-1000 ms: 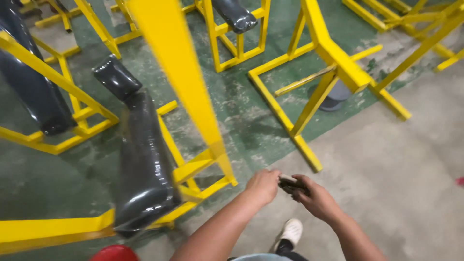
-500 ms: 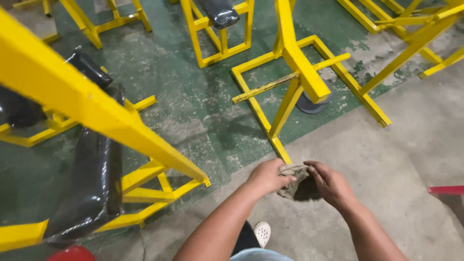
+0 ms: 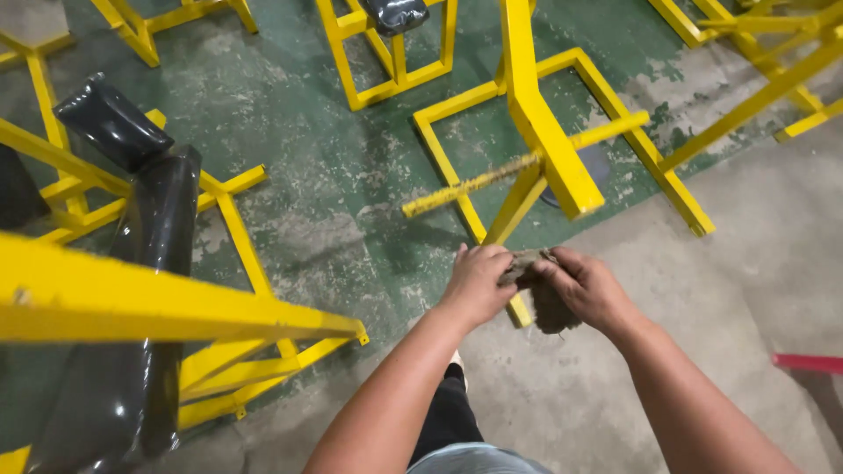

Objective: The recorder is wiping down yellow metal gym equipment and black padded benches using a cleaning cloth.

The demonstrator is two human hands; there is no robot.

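- Here, both hands meet in front of the body, a little above the floor, and share one thing: a crumpled grey-brown rag (image 3: 546,298).
- The left hand (image 3: 479,285) is curled shut on the rag's left end, knuckles up, thumb tucked toward the cloth.
- The right hand (image 3: 590,290) is clamped on the rag's right side, fingers bent over its top edge; the bulk of the cloth hangs below and between the two hands.
- Beneath the hands lies bare grey concrete floor (image 3: 720,290); further up the view it gives way to worn green painted floor (image 3: 325,175) with patches rubbed through.
- Just beyond the hands stands a yellow steel frame (image 3: 549,140), its base rail running under the rag; a scuffed yellow bar (image 3: 470,186) sticks out from it to the left.
- To the left, a long black wrapped pad (image 3: 149,290) rests on another yellow frame (image 3: 237,237); a second, shorter black pad (image 3: 112,123) sits above it.
- A thick yellow beam (image 3: 158,303) crosses the lower left, close to the camera.
- More yellow frames stand along the top edge; one carries a small black pad (image 3: 397,13).
- At the right edge a red strip (image 3: 808,362) lies on the concrete.
- Dark trousers (image 3: 448,412) show between the forearms.
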